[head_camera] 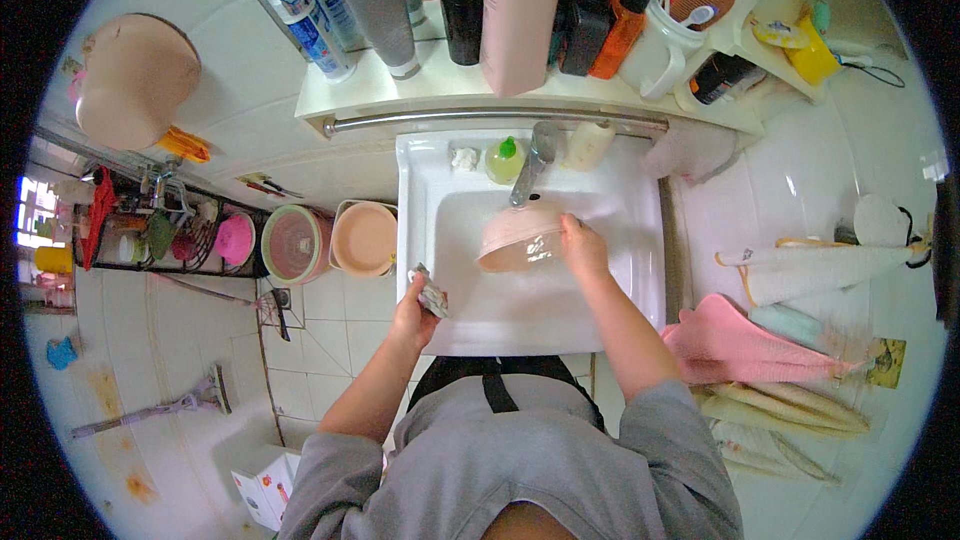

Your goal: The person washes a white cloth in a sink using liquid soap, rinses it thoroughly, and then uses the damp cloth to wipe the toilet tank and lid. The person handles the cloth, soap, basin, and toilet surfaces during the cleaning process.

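My right hand (586, 246) grips the rim of a pinkish plastic bowl (517, 229), which is tilted on its side in the white sink (465, 337), under the metal faucet (531, 169). Part of the bowl's surface shines. At the sink's left edge my left hand (420, 307) is closed on a crumpled grey-white cloth (432, 294). Behind the basin, on the sink's back ledge, are a bottle with a green pump top (505, 161), a cream-coloured bottle (589, 146) and a small white crumpled thing (465, 158).
A metal rail (495, 117) runs under a shelf (442, 86) crowded with bottles, tubes and a white mug (664, 45). Left of the sink stand a beige bucket (365, 238) and a green-rimmed bucket (296, 244). Towels, one pink (742, 345), hang at right.
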### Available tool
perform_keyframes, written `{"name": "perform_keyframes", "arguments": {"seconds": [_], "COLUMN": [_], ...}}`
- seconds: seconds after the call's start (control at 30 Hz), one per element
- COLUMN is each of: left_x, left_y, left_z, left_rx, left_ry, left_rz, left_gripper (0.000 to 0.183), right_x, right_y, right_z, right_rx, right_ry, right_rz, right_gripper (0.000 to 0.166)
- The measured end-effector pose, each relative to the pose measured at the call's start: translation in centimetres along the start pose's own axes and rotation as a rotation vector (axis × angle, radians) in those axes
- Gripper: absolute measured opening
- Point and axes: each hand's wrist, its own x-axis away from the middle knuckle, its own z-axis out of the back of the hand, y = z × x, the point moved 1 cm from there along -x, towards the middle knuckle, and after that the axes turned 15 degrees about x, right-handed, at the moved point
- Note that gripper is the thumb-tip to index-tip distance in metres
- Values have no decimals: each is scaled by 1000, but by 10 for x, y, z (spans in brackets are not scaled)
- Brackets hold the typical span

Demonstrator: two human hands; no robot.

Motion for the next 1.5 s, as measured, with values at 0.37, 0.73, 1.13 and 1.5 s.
{"name": "perform_keyframes", "arguments": {"seconds": [0.37, 0.73, 1.13, 1.5], "left_x": [10, -1, 14, 17], "left_y": [12, 6, 9, 12], "left_z": [24, 20, 13, 20], "left_rx": [-3, 49, -47, -125], "left_ry": [2, -28, -62, -8], "left_rz": [-91, -66, -176, -172], "left_gripper": [49, 52, 37, 30], "right_x": [11, 35, 95, 88], "right_y": [-3, 71, 29, 16], "right_z": [-8, 37, -93, -116], "right_rx": [-233, 189, -1285, -1472], "right_ry": [166, -127, -534, -600], "right_rz": [-62, -403, -742, -782], "right_gripper": [31, 28, 20, 25]}}
